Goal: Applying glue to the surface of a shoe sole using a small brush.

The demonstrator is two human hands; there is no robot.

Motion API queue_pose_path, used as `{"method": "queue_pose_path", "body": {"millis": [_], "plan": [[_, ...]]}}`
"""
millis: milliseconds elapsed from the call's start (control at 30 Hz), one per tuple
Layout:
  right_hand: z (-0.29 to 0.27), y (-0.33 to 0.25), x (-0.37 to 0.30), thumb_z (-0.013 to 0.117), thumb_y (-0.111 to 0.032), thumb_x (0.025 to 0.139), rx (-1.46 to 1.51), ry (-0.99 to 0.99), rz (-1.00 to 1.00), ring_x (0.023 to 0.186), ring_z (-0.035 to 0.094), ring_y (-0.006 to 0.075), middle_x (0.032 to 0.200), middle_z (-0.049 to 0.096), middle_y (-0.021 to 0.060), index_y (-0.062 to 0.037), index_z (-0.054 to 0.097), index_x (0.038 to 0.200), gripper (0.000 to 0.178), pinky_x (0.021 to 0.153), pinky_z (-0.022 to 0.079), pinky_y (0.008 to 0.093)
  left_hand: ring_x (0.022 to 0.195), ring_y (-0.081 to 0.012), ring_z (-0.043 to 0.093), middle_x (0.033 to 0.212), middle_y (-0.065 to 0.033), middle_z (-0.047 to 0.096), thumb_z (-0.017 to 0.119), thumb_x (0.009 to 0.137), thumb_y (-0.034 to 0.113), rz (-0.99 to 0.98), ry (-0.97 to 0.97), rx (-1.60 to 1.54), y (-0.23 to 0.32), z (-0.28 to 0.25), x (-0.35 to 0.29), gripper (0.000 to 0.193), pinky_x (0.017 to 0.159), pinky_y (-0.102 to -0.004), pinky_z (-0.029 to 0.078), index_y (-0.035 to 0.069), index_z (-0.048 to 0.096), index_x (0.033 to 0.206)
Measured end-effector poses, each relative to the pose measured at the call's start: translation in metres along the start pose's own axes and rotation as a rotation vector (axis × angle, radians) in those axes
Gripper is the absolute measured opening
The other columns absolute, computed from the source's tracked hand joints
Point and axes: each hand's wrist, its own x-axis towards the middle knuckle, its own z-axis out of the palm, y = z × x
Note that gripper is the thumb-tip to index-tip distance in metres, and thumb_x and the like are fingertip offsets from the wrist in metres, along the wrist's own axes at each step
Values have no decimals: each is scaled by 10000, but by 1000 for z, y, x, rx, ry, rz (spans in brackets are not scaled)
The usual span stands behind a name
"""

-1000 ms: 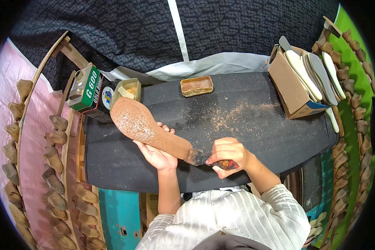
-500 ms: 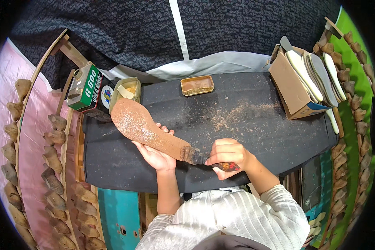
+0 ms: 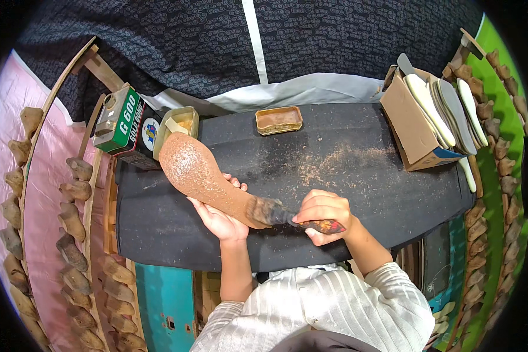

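A brown shoe sole (image 3: 200, 175) slants across the left half of the table, its wide toe end pointing to the far left. A wet, shiny coating covers much of its upper face. My left hand (image 3: 222, 223) grips it from beneath, palm up, thumb on the near side and fingertips showing past the far edge. In my right hand (image 3: 325, 214) is a brush (image 3: 268, 212) with a dark handle marked in red and yellow. Its blackened bristles lie on the heel end of the sole, slightly blurred.
A green and black metal can (image 3: 129, 129) and an open tub (image 3: 185, 120) stand at the far left. A shallow rectangular dish (image 3: 278, 120) sits at the back. Brown shavings (image 3: 328, 164) litter the black cloth. At right, a cardboard box (image 3: 413, 129) holds pale insoles. Racks of shoe lasts flank both sides.
My right hand has shifted slightly right and away from me, and the bristles now lie farther up over the heel end. The sole has tilted a little in my left hand.
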Motion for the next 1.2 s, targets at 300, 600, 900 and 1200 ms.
{"method": "queue_pose_path", "body": {"millis": [300,600,900,1200], "plan": [[-16,1,-12,666,-21,576,-107,-155,97,581,535,227,652,552,69,-16,621,772,201,523,436,306,796,-241,519,930,-135,531,242,933,556,34,10,-31,5,-4,3,625,746,-373,449,14,460,1155],[-12,0,3,695,-79,652,-168,205,15,640,583,236,725,612,96,18,641,871,246,607,474,329,933,-235,539,1081,-121,540,260,933,552,-107,-200,52,-2,-8,-2,609,829,-365,447,45,445,1217],[12,4,17,726,-42,664,-191,51,31,699,593,251,819,617,102,10,612,1000,359,645,490,333,1045,-224,520,1192,-97,512,238,947,527,-120,9,122,-13,-7,-6,585,905,-360,428,75,402,1279],[-1,0,-1,676,1,609,-5,-86,130,595,555,212,720,615,71,-6,634,802,198,556,463,310,802,-228,532,985,-149,545,189,923,589,-127,-13,158,-7,-4,-3,677,721,-350,456,20,449,1183]]}}
